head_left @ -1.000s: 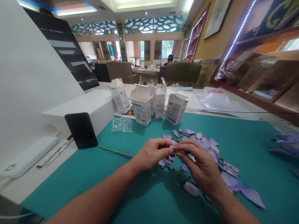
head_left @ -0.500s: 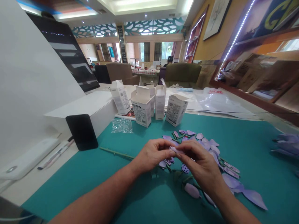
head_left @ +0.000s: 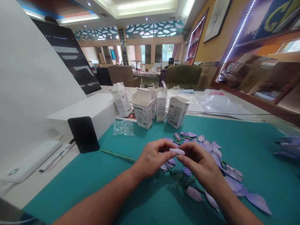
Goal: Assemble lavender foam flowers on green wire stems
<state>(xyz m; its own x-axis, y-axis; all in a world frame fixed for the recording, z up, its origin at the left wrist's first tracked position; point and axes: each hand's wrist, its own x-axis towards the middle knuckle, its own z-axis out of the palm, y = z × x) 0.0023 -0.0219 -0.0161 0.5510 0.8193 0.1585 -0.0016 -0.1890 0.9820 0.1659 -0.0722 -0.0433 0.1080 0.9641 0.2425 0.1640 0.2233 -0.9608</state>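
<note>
Between my two hands is a small pale purple petal-like piece (head_left: 177, 151), rounded and bud-shaped. My left hand (head_left: 156, 156) pinches its left end between thumb and forefinger. At the other end, my right hand (head_left: 199, 157) has its thumb and fingers closed on the same piece. Around and beneath them, loose purple petals (head_left: 217, 152) are spread on a green mat (head_left: 138, 200). A purple openwork disc (head_left: 187, 171) lies just below the hands. Closer to me rests a pale purple bud (head_left: 194, 194). A green stem (head_left: 117, 155) reaches left from behind my left wrist.
Several opened white boxes (head_left: 142, 114) stand at the mat's far edge, beside crumpled clear plastic (head_left: 123, 128). A black phone-like slab (head_left: 83, 134) leans against a white box (head_left: 103, 115) on the left. Pens (head_left: 57, 156) lie nearby. More purple petals (head_left: 288, 145) sit far right.
The right thumb and fingers have shifted slightly, exposing more of the purple piece between my hands. The whole view has moved a little; the surrounding things stay in place.
</note>
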